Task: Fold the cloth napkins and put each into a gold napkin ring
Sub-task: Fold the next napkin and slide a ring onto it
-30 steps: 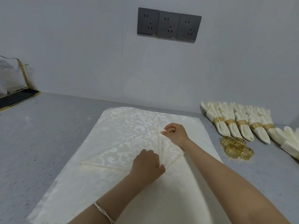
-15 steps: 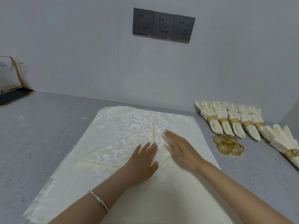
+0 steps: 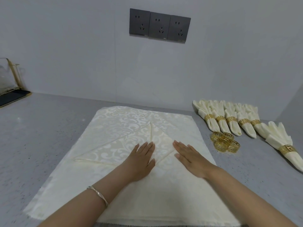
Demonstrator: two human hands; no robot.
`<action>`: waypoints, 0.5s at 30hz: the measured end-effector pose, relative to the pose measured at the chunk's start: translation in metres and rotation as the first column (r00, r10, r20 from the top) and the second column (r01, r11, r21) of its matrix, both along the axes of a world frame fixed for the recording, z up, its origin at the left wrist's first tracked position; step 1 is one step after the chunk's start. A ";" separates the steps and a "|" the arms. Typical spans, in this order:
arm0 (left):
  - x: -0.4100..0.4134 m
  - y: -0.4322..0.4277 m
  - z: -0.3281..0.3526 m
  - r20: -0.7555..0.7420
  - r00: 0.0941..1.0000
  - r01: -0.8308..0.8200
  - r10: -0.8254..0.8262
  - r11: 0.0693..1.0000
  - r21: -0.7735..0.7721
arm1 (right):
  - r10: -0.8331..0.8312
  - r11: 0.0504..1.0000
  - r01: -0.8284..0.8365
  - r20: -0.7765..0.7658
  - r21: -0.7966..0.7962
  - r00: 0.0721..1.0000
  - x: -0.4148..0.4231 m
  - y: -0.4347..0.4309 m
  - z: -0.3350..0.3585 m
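The left hand and right hand press flat, side by side, on the folded napkin at the centre of the bench; each grip is spread, fingers straight, clasping nothing. Loose gold rings lie at three o'clock, ringed napkins at two o'clock.

Looks like a kitchen or dining-prep counter, prob. home or small catering. Evidence: speckled grey stone-look surface butting a plain pale-grey wall w/ three dark grey wall sockets in a row above it. Far left: gold wire rack holding sth clear, on a black tray. Right: cream folded napkins in gold bands lined up, loose gold openwork napkin rings just beside them.
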State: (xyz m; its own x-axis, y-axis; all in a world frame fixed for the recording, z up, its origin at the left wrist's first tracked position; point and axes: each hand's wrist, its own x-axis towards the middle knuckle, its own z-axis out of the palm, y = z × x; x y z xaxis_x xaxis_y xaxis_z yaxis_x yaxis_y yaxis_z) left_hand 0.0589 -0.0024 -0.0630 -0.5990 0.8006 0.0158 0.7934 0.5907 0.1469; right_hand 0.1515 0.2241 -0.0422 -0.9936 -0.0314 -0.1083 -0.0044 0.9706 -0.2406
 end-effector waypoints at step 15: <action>-0.019 -0.005 0.016 0.798 0.594 -0.416 -0.101 0.810 0.413 | 0.235 0.971 -0.226 -0.461 0.075 0.856 0.000 -0.109 -0.001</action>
State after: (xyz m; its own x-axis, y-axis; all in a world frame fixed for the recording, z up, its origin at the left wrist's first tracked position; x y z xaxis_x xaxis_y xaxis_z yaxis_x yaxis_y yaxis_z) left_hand 0.0400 -0.0069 -0.0468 -0.6998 0.7003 -0.1405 0.1247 0.3134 0.9414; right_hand 0.1515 0.1152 -0.0427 -0.8938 -0.2678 0.3596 -0.3348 0.9322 -0.1378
